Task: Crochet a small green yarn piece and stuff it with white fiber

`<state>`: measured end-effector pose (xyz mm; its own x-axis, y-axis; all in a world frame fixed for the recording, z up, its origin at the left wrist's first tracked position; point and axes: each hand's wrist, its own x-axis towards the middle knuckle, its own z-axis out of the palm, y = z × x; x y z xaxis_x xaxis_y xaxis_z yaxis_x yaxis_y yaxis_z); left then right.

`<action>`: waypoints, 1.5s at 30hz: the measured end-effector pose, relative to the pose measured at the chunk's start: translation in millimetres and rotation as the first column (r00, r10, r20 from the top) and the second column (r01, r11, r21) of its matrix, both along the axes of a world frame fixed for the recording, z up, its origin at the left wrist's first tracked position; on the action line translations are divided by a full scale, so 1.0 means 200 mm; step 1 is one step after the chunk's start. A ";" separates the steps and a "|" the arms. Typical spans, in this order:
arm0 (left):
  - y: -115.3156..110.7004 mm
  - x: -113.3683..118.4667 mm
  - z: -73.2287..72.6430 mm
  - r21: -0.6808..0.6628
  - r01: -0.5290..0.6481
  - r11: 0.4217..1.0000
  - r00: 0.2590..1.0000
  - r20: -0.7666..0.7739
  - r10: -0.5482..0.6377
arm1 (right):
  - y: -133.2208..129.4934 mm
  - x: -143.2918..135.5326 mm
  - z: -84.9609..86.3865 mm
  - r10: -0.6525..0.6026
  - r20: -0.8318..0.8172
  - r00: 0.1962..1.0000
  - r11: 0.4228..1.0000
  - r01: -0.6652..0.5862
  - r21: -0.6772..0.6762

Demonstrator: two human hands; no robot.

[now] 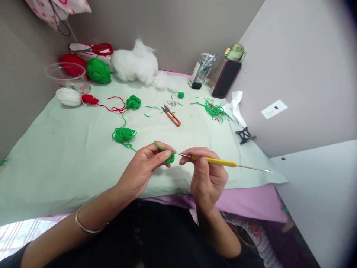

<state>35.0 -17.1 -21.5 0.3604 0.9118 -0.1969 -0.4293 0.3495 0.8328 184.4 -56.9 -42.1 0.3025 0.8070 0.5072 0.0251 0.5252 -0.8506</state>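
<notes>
Between the thumb and fingers of my left hand [152, 158] is a small green crochet piece [170, 158]. Green yarn loops over that hand's index finger and trails back toward a loose green yarn bundle [124, 135]. My right hand [208, 175] is closed around the yellow handle of a double-ended crochet hook [220, 161]. One metal end of the hook reaches the green piece; the other points out to the right. Whether the tip is inside a stitch is too small to tell.
Orange thread snips [173, 117] lie beyond my hands, near green yarn scraps [214, 111]. White stuffing [135, 63], a green yarn ball [98, 70] and a clear tub [83, 86] stand at the back left. A phone [226, 79] leans on a bottle [235, 52] at right.
</notes>
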 end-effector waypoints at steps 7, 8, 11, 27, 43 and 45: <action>0.00 0.00 0.00 0.002 0.007 1.000 1.000 -0.006 -0.007 | 0.00 0.00 0.00 0.001 -0.002 1.000 1.000 -0.001 -0.001; 0.00 0.00 0.00 0.002 0.007 1.000 1.000 -0.009 -0.007 | 0.00 0.00 0.00 0.001 -0.001 1.000 1.000 -0.001 -0.004; 0.00 0.00 0.00 0.000 0.004 1.000 1.000 -0.010 -0.004 | 0.00 0.00 0.00 0.003 -0.001 1.000 1.000 -0.003 -0.010; 0.00 0.00 -0.01 -0.011 0.005 1.000 1.000 0.001 -0.005 | 0.00 0.00 -0.01 -0.006 0.004 1.000 1.000 0.006 -0.004; -0.01 0.01 -0.01 0.003 0.029 1.000 1.000 0.011 -0.029 | 0.00 -0.02 -0.01 -0.027 0.010 1.000 0.999 0.027 -0.043; -0.02 0.01 -0.01 0.016 0.052 0.999 0.999 0.000 -0.052 | 0.00 -0.02 -0.01 -0.041 0.015 0.999 0.998 0.041 -0.056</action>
<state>36.3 -20.3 -24.3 0.4073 0.8949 -0.1825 -0.4115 0.3582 0.8381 180.0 -56.1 -44.7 0.3293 0.8214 0.4657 0.0575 0.4748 -0.8782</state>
